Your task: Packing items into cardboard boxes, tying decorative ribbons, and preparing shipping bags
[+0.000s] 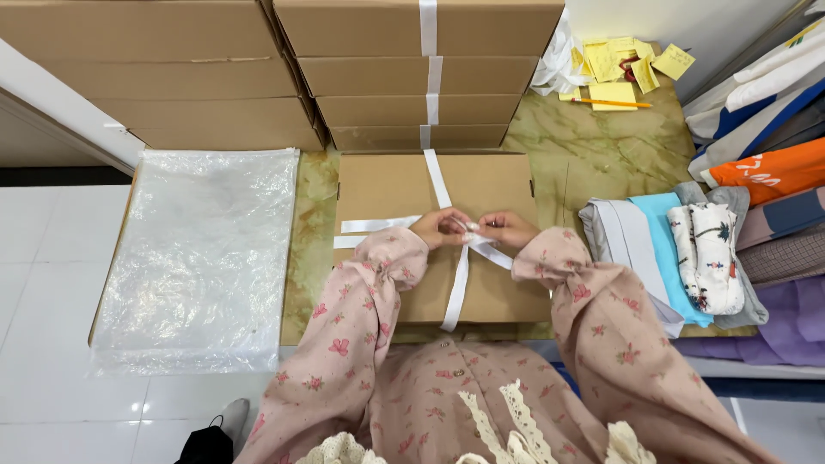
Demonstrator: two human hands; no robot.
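Note:
A flat brown cardboard box lies on the marbled tabletop in front of me. A white ribbon runs over its lid from the far edge to the near edge, with loose ends trailing left and right. My left hand and my right hand meet at the middle of the lid. Each pinches the ribbon where the strands cross. Both arms wear pink flowered sleeves.
Stacks of closed brown boxes, some with white ribbon, stand behind. A pile of clear plastic bags lies left. Folded clothes sit right. Yellow sticky notes and a pencil lie at the back right.

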